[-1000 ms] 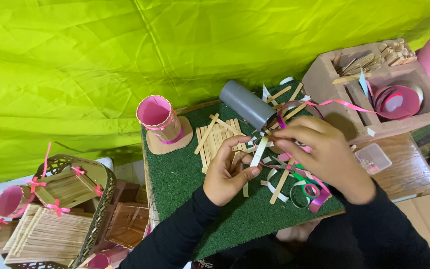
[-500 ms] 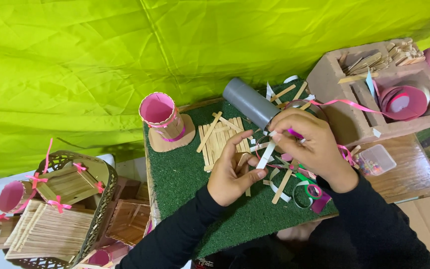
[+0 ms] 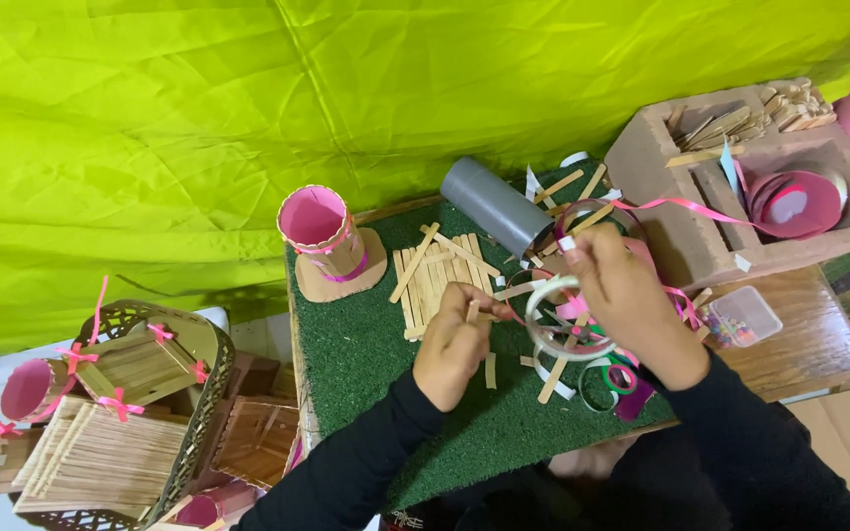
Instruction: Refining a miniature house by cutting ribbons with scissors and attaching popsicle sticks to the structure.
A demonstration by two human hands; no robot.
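White tape roll [image 3: 568, 317] now hangs looped in the right hand [image 3: 622, 295], whose fingers have closed on it and the pink ribbon [image 3: 686, 205], having risen off the mat, while the left hand [image 3: 456, 339] beside it pinches a wooden stick [image 3: 472, 311], grey tube [image 3: 496, 205] just beyond.

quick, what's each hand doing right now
Left hand: closed, pinching a wooden stick.
Right hand: closed on a white strip curved into a loop.
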